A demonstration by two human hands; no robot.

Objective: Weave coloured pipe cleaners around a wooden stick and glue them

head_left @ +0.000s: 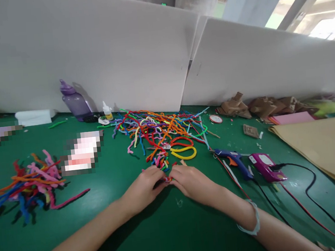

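Observation:
My left hand [146,185] and my right hand [191,180] meet low over the green table. Both have their fingers closed on a small piece of red and multicoloured pipe cleaner [167,179] that shows between the fingertips. Short cut pipe cleaner bits [160,160] lie just beyond the hands. Scissors with red and yellow handles [184,153] rest behind my right hand, blades toward the left. Behind them spreads a tangled heap of colourful pipe cleaners [155,126].
Another pipe cleaner pile [32,181] lies at left. A purple bottle [75,103] and a small glue bottle [107,112] stand near the white partition [87,50]. At right are a blue glue gun [235,162], a magenta device [266,167], cables and brown paper [325,145].

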